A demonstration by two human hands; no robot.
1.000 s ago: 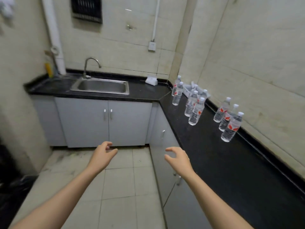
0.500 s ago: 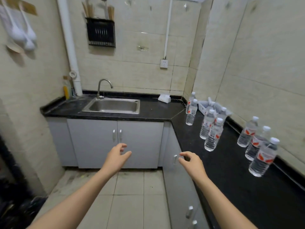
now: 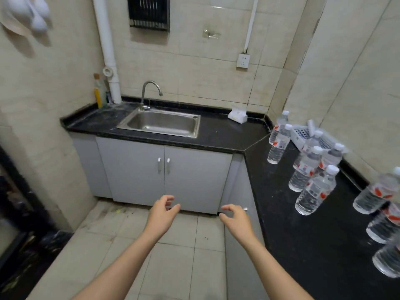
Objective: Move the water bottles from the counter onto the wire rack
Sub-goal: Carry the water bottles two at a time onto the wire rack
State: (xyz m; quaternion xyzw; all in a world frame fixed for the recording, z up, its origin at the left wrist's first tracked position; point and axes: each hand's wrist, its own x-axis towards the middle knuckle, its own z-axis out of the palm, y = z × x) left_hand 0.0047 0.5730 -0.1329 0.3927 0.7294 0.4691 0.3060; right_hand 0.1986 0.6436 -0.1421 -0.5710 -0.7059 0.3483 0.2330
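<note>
left hand (image 3: 162, 213): fingers loosely curled, empty, over the floor | right hand (image 3: 234, 219): fingers (image 3: 225, 207) half-curled, empty, just beside the worktop (image 3: 281, 213) edge | water bottles (image 3: 315, 190): upright on the worktop at right, well apart from both hands | sink (image 3: 160, 123): far left

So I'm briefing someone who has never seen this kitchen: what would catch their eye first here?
Probably the cluster of clear water bottles with white caps and red-marked labels, standing upright along the right-hand run of the black counter. Next, the bare left hand and right hand, both open and empty, held out over the tiled floor. Behind them, the steel sink is set into the counter under a curved tap.
</note>
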